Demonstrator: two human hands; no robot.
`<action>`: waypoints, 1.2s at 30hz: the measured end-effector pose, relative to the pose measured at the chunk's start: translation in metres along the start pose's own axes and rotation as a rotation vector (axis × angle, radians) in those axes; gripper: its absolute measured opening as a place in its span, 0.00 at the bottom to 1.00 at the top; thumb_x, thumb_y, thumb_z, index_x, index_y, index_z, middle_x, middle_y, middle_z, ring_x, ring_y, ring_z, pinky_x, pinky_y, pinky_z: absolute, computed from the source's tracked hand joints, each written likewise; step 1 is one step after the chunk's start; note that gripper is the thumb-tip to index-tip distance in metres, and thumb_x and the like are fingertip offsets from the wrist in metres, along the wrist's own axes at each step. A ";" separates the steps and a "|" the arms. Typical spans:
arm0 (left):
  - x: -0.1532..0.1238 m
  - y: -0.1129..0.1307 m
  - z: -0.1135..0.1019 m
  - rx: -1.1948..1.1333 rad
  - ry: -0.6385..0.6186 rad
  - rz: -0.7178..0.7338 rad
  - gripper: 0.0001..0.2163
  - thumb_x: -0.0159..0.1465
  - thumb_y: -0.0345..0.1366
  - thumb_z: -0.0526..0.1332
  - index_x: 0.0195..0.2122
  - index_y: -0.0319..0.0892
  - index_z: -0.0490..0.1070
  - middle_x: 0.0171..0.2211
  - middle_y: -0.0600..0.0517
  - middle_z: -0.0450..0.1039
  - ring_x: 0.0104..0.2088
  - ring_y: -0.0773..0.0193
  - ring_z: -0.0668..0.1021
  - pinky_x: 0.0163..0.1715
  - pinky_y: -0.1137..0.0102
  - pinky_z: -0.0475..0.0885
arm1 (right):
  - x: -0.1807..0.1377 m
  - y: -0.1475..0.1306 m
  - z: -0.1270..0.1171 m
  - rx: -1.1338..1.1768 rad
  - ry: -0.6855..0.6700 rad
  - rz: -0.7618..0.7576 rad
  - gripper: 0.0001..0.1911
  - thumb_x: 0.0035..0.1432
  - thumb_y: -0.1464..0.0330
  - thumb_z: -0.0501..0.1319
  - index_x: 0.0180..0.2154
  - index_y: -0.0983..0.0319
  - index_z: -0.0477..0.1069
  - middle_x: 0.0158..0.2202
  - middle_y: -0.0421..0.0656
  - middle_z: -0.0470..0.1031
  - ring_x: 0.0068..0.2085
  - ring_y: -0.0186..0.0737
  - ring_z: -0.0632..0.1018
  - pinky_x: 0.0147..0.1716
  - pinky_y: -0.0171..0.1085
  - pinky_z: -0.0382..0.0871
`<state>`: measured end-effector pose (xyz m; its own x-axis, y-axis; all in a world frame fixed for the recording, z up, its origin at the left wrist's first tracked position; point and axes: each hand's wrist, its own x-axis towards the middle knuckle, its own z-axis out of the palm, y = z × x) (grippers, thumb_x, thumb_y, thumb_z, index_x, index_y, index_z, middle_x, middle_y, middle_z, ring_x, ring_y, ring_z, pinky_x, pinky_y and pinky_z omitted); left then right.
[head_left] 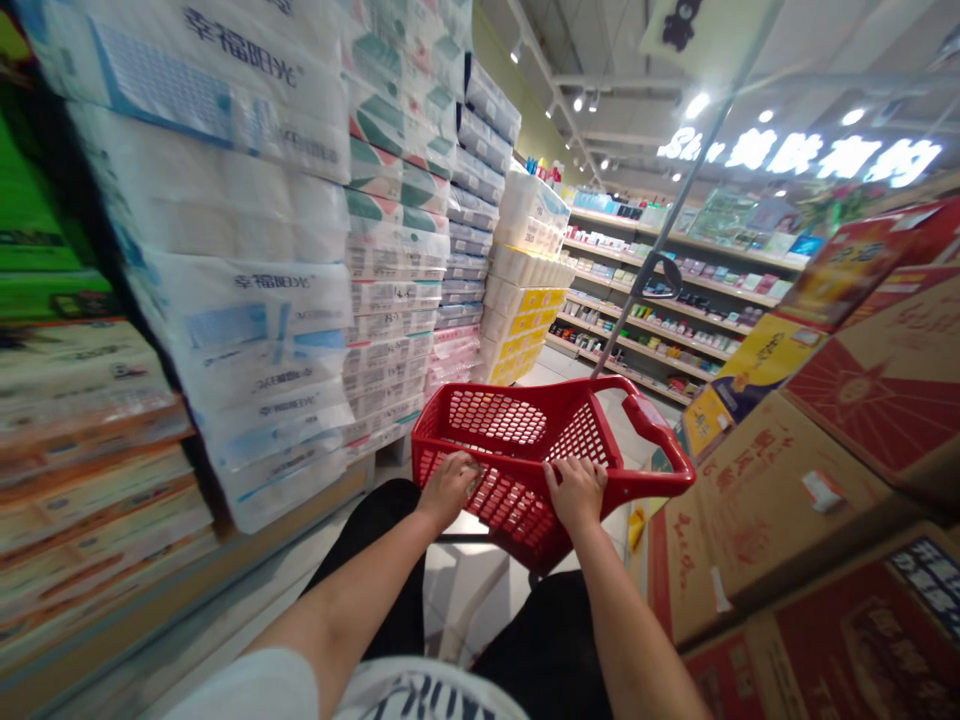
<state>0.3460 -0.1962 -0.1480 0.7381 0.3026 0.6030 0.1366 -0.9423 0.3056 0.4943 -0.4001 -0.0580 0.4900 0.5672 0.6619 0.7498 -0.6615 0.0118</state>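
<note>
A red plastic shopping cart (517,510) with perforated basket walls stands right in front of me, turned so that its long side faces me. Its handle (660,430) points to the right. My left hand (448,488) grips the near rim toward the left end, and a small brownish patch by its fingers is too unclear to name. Farther right along the same rim, my right hand (576,490) has its fingers curled over the edge. Through the openings, the part of the basket interior that shows holds no visible goods.
Tall stacks of wrapped tissue packs (262,300) line the left side. Cardboard cartons (750,480) are piled close on the right. A thin metal pole (675,220) rises behind the cart. Shelves (675,290) of small boxes stand at the back.
</note>
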 end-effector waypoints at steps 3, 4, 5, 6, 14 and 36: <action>-0.004 -0.005 -0.002 0.014 -0.037 -0.085 0.14 0.61 0.24 0.53 0.40 0.43 0.76 0.49 0.44 0.67 0.53 0.54 0.68 0.55 0.57 0.69 | 0.000 0.000 0.000 0.002 -0.003 0.000 0.18 0.68 0.58 0.51 0.32 0.56 0.76 0.34 0.42 0.76 0.40 0.43 0.69 0.50 0.44 0.47; -0.006 -0.006 -0.002 0.012 -0.031 -0.087 0.15 0.61 0.23 0.53 0.41 0.43 0.76 0.50 0.44 0.67 0.53 0.54 0.68 0.56 0.57 0.68 | 0.000 0.001 0.001 0.002 -0.003 0.000 0.18 0.68 0.58 0.52 0.32 0.57 0.76 0.34 0.42 0.76 0.40 0.43 0.69 0.51 0.45 0.47; -0.007 -0.008 -0.001 0.010 -0.019 -0.085 0.15 0.60 0.23 0.54 0.42 0.43 0.76 0.50 0.44 0.67 0.54 0.54 0.67 0.57 0.57 0.67 | 0.000 0.001 0.001 0.002 -0.001 0.001 0.18 0.68 0.58 0.52 0.32 0.57 0.76 0.34 0.42 0.76 0.41 0.43 0.69 0.51 0.45 0.47; -0.009 -0.009 0.000 0.012 -0.004 -0.089 0.17 0.60 0.22 0.54 0.44 0.44 0.75 0.51 0.45 0.66 0.55 0.54 0.66 0.59 0.56 0.65 | 0.000 0.001 0.001 0.001 0.000 0.001 0.18 0.68 0.58 0.51 0.32 0.57 0.75 0.34 0.42 0.76 0.41 0.43 0.69 0.51 0.45 0.47; -0.008 -0.004 0.004 -0.007 -0.037 -0.145 0.18 0.57 0.21 0.54 0.46 0.42 0.74 0.52 0.44 0.65 0.56 0.53 0.65 0.60 0.57 0.65 | -0.001 0.000 0.001 0.007 0.003 0.009 0.18 0.68 0.58 0.52 0.32 0.56 0.75 0.34 0.42 0.76 0.41 0.43 0.69 0.51 0.45 0.46; 0.011 0.032 0.022 -0.111 -0.081 0.132 0.13 0.63 0.25 0.56 0.46 0.45 0.72 0.52 0.48 0.67 0.57 0.58 0.65 0.57 0.60 0.67 | -0.001 -0.001 -0.001 0.026 0.021 0.009 0.17 0.67 0.60 0.53 0.31 0.58 0.76 0.33 0.42 0.76 0.40 0.42 0.69 0.51 0.44 0.47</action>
<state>0.3732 -0.2260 -0.1482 0.7961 0.1610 0.5834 -0.0351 -0.9501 0.3101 0.4928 -0.4008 -0.0581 0.4878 0.5504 0.6776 0.7566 -0.6538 -0.0137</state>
